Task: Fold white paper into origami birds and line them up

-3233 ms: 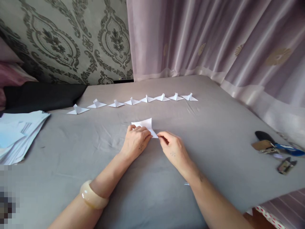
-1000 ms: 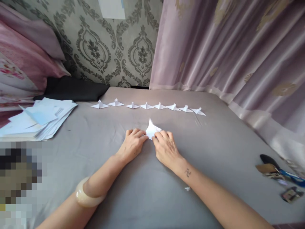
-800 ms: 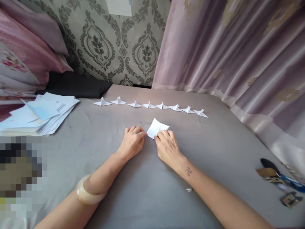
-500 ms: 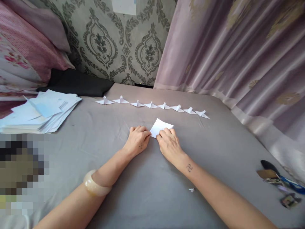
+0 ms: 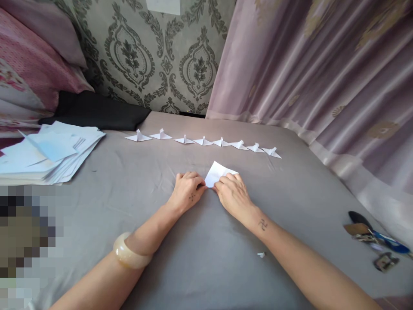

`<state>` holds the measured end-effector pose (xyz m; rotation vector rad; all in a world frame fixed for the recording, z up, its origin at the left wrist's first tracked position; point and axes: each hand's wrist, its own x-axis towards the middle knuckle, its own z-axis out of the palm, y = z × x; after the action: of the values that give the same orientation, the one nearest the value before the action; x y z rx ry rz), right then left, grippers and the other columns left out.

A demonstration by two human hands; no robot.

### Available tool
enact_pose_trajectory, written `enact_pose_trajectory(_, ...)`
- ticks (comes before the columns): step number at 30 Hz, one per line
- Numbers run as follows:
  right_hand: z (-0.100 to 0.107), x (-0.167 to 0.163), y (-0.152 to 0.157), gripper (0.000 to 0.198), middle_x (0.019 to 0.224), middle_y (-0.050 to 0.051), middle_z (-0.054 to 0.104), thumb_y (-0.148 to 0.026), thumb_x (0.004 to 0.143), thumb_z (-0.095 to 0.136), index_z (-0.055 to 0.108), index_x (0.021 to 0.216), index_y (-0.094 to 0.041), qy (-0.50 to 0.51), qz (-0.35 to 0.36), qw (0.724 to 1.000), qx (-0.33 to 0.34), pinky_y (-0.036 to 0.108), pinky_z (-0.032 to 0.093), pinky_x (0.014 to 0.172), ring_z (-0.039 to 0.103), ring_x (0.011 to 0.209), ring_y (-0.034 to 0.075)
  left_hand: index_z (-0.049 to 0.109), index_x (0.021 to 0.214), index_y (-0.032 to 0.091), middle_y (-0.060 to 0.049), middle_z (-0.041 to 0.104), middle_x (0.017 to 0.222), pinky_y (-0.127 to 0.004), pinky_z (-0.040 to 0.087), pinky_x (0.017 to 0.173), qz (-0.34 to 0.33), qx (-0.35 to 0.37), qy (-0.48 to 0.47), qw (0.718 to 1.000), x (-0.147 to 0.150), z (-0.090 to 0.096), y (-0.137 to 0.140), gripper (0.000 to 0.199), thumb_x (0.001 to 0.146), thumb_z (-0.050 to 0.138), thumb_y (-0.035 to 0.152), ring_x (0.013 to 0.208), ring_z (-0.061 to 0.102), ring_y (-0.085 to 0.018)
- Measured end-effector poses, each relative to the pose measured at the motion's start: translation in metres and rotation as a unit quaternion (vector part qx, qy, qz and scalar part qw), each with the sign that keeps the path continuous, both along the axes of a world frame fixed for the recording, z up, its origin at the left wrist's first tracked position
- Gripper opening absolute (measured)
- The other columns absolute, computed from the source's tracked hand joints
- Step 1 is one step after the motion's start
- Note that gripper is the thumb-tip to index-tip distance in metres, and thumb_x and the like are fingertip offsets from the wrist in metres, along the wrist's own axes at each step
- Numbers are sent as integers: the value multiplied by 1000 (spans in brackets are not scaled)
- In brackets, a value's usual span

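A small white sheet of paper (image 5: 217, 173) lies between my hands on the grey cloth. My left hand (image 5: 187, 189) pinches its near left corner between thumb and curled fingers. Bent over the sheet's right part, my right hand (image 5: 232, 188) presses its fingertips on the near edge and hides that side. Beyond my hands stretches a row of several small folded white paper figures (image 5: 221, 142), each with flat pointed sides and a raised middle.
A stack of papers (image 5: 48, 150) lies at the left, in front of a folded black cloth (image 5: 100, 110). Keys and tags (image 5: 364, 234) sit at the far right. A tiny white scrap (image 5: 261, 255) rests beside my right forearm. Curtains (image 5: 290, 64) hang at the back right.
My right hand has shifted slightly right along the paper's edge, while my left keeps its pinch at the corner. The whole view has moved a little.
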<state>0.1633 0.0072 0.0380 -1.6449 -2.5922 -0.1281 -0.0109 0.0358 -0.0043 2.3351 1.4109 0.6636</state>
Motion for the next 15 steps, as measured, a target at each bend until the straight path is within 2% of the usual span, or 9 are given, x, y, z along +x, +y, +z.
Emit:
enact_pose_trajectory(10,20,-7,16,22,88,8,71,-25,89,53,72,80,-19,8,-114,984,-134,30,32,78,59,96,22,70,83,24,-3,66,88,-37,33,80,24,-68,-24,997,-1,2,3,17,88,53,29,90,59,-22)
enact_pose_trajectory(15,24,-12,24,21,89,10,72,-22,89,52,71,80,-18,-14,-119,980,-158,30,31,76,60,96,22,69,83,22,-4,65,88,-38,36,80,41,-78,-12,996,2,4,3,19,87,52,29,90,59,-23)
